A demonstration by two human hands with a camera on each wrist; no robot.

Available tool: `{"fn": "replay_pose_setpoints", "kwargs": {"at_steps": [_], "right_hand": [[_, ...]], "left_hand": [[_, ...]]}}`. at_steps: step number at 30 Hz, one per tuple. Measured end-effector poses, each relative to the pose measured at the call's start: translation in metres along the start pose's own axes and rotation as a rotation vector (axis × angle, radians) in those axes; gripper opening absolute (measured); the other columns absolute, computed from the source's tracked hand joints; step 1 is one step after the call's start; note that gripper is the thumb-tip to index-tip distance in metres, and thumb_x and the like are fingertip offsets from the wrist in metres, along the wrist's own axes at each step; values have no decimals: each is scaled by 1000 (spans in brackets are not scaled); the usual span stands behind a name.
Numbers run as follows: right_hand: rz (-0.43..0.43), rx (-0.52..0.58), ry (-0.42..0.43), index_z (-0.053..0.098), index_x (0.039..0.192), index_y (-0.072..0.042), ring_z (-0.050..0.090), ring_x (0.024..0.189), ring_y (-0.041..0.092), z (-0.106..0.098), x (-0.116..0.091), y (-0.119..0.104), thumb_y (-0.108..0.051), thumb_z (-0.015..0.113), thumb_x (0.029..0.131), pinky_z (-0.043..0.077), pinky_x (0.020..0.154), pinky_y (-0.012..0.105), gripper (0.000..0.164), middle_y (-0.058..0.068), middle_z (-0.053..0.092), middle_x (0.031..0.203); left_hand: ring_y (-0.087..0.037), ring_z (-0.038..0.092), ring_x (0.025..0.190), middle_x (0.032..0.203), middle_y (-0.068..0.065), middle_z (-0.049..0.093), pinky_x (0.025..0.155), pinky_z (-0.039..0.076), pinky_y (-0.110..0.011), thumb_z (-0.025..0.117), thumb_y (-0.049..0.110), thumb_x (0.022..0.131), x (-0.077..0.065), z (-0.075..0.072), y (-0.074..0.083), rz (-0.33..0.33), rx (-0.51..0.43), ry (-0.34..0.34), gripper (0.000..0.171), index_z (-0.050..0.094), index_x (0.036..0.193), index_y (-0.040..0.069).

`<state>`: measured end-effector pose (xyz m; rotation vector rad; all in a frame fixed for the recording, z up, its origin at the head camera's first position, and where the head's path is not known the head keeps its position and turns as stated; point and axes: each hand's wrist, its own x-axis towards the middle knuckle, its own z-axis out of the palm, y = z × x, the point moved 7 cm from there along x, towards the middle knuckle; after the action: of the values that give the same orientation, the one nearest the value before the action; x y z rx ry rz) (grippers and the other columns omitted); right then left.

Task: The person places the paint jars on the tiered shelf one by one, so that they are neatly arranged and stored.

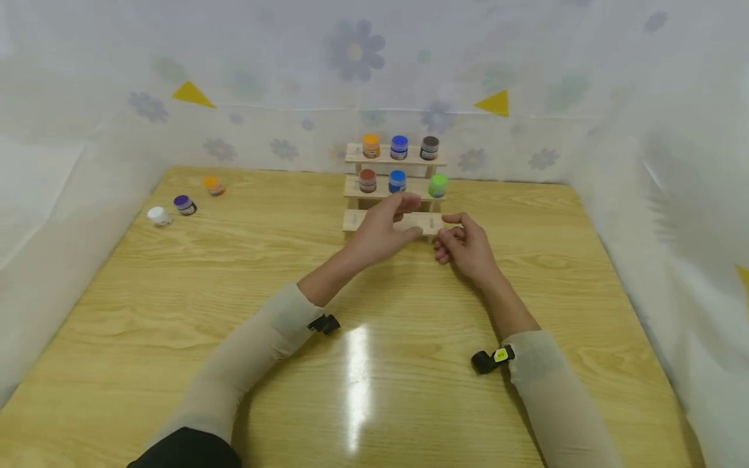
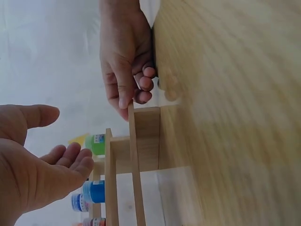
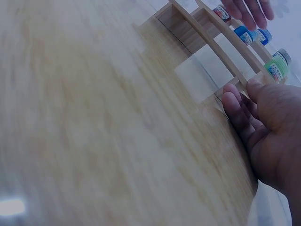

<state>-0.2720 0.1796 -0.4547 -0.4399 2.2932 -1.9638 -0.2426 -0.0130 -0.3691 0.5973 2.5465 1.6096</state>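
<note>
A three-tier wooden rack (image 1: 426, 224) stands at the back of the table. Its top tier bears an orange jar (image 1: 371, 147), a dark blue jar (image 1: 399, 148) and a dark brown jar (image 1: 430, 149). On the middle tier sit a red-brown jar (image 1: 367, 182), a blue jar (image 1: 397, 182) and a light green jar (image 1: 437, 186). My left hand (image 1: 380, 235) hovers before the rack, thumb apart from the fingers and nothing held, hiding part of the bottom tier. With thumb and curled fingers, my right hand (image 1: 471, 250) pinches the right end of the bottom shelf (image 2: 134, 141).
Toward the back left of the table (image 1: 263, 260) stand a white jar (image 1: 158, 216), a purple jar (image 1: 184, 205) and another orange jar (image 1: 213, 186). A flowered white curtain (image 1: 281, 78) hangs behind the table and along its sides.
</note>
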Motion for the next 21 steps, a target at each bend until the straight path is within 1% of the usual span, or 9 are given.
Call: {"fn": "replay_pose_setpoints", "kwargs": {"at_steps": [4,7,10,12,14,18,21], "right_hand": [[2,-8,-9,48,144,5,71,67,14,-4,0,1,-10,57,110,63,61,29,39,24,69,92],[-3,-7,-9,48,145,6,71,68,14,-5,-1,4,-10,57,110,63,61,29,40,26,69,93],[-6,2,-10,48,145,6,71,68,14,-4,-2,8,-10,57,110,63,61,29,40,30,68,94],[-1,-1,-12,48,146,6,72,68,14,-4,-2,10,-11,58,110,63,61,30,41,32,67,95],[4,-7,-11,48,146,4,71,68,14,-6,-3,9,-12,58,110,63,61,30,41,34,67,97],[0,-24,-12,47,147,4,71,69,14,-14,-4,6,-14,58,110,63,62,30,43,34,67,97],[-8,-24,-15,46,148,5,72,69,14,-18,-6,4,-14,58,110,63,63,30,44,34,67,97]], "left_hand": [[-20,55,139,148,-10,59,116,43,-29,72,12,102,-12,-4,-5,25,-12,-20,52,52,150,5],[-20,57,137,145,-8,62,115,45,-31,72,13,103,-24,-10,-13,30,1,-33,50,54,148,5],[-28,59,134,141,-13,63,116,46,-39,72,12,103,-40,-22,-26,16,9,-52,46,56,145,3],[-33,60,131,138,-17,64,114,48,-44,71,11,103,-51,-35,-37,0,10,-62,45,57,143,0],[-36,61,128,136,-21,65,112,49,-48,70,11,104,-60,-49,-46,-21,1,-65,42,58,142,-2],[-30,63,123,135,-22,65,109,50,-48,67,13,106,-71,-81,-61,-81,5,-42,39,58,141,-2],[-27,62,122,135,-21,64,107,51,-46,66,15,107,-74,-105,-73,-132,13,0,37,59,141,1]]}}
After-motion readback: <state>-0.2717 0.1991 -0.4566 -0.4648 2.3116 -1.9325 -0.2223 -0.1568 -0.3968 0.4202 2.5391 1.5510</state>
